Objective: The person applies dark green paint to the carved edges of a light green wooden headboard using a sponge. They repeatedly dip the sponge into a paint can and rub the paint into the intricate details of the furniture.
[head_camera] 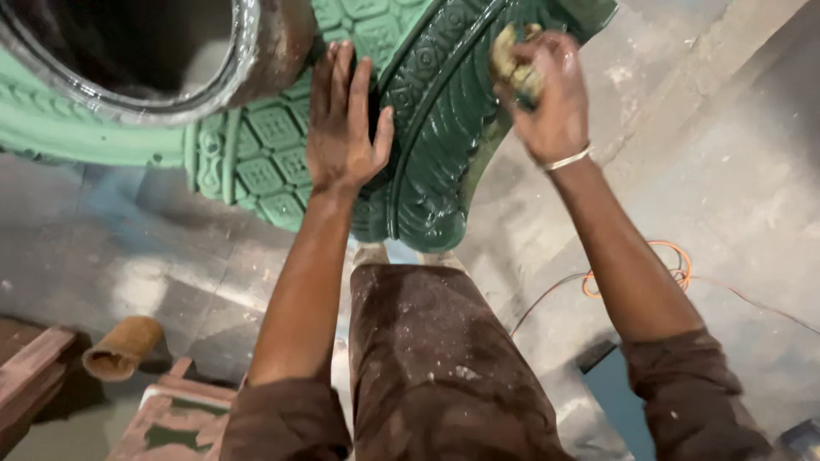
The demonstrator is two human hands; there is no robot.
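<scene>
Left hand [342, 128] lies flat, fingers spread, on the green embossed casting [427, 128]. Right hand [547, 94] clamps what appears a stained rag [512, 64]. Dusty concrete floor [726, 171] below.

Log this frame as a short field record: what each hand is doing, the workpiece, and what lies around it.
left hand: left hand pressed flat on the green patterned casting
right hand: right hand gripping a yellowish wad against the casting's darker part
workpiece finish: pale green at left, dark glossy green at right
floor: orange cable, brown cylinder
</scene>
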